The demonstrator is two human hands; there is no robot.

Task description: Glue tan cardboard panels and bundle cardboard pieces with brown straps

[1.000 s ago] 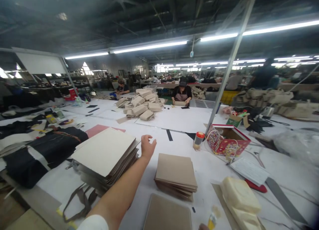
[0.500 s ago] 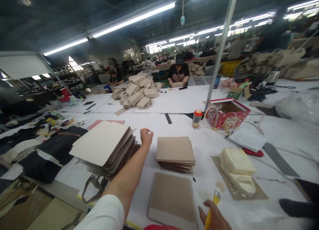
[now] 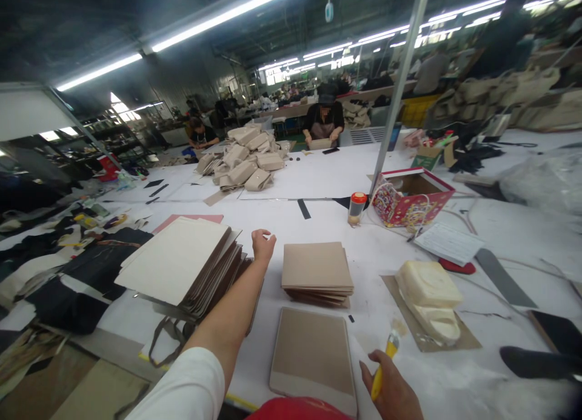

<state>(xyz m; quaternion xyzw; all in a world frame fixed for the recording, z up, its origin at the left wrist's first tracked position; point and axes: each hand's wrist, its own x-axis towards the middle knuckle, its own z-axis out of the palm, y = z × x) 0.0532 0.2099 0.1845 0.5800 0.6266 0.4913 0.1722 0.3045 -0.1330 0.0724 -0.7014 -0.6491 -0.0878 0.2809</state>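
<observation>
My left hand (image 3: 264, 245) is raised just right of a tall stack of large pale boards (image 3: 175, 256). Its fingers are loosely curled, with a gap between index finger and thumb and nothing visible in it. In my right hand (image 3: 393, 386) is a brush (image 3: 390, 350) with a yellow handle, bristles pointing away from me. Between the hands lies a beige-brown panel (image 3: 313, 353) with a paler strip along its near edge. Behind it sits a smaller stack of similar brown panels (image 3: 313, 267).
A pale block-like container (image 3: 430, 286) stands on a brown board at right. Farther back are a red-lidded jar (image 3: 357, 208), a red patterned box (image 3: 411, 202) and a metal pole (image 3: 400, 93). Folded beige pieces (image 3: 245, 159) are heaped near a seated co-worker (image 3: 324, 123). Dark fabric (image 3: 104, 256) lies left.
The view has tilted downward slightly, and the red thing at the bottom edge shows more. Both hands keep nearly the same places. The brush stays in my right hand.
</observation>
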